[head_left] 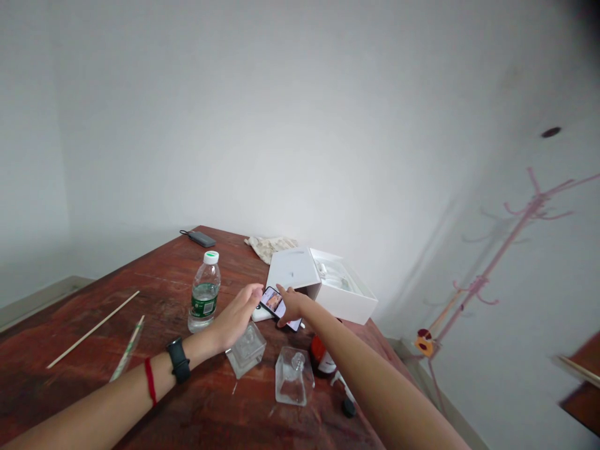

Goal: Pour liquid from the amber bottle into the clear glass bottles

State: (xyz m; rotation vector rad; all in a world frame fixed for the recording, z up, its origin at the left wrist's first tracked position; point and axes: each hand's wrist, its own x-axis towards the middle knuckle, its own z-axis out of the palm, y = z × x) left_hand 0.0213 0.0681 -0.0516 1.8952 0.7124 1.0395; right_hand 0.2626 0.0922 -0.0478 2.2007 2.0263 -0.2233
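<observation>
A smartphone (272, 300) with a lit screen leans at a tilt by the white box (291, 267). My right hand (294, 305) reaches across it, thumb at the lower long edge and forefinger at the upper one, covering part of the screen. My left hand (240, 312) is beside the phone's left end, fingers stretched out and holding nothing. Beneath the phone lies a white object (261, 314), partly hidden. Just below my left hand sits a clear square container (247, 351), and a similar clear dish (291, 378) is nearer me.
A water bottle (204, 297) stands left of my hands. Farther left lie a thin stick (96, 328) and wrapped chopsticks (128, 350). A red-brown bottle (321, 356) is beside my right forearm. An open white box (344, 294), cloth (269, 247) and grey device (200, 239) are at the back.
</observation>
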